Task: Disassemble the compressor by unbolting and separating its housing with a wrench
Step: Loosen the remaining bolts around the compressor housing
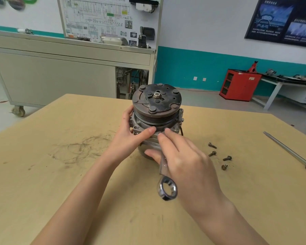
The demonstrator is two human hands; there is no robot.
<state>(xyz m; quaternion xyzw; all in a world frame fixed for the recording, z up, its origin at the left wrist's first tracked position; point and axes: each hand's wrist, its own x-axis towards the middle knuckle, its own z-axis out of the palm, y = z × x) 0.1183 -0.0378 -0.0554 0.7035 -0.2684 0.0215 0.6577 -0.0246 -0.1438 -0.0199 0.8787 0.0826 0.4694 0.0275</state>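
Your compressor [156, 117] has a top plate of dull, dark metal blotched rust-brown. Its housing below is pale grey cast metal with a matt, slightly rough skin. Your wrench [167, 181] is polished steel, mirror-glossy. The table [60, 174] is matt tan board, scuffed with dark smears. The loose bolts [212, 153] look dull and dark. The screwdriver [288, 151] has a smooth steel shaft and a glossy orange handle.

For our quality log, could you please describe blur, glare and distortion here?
Head view: even indoor light, faint shadows; the wrench glints at its ring end and looks slightly blurred, like the right hand holding it; wide-angle lens skews the table edges.
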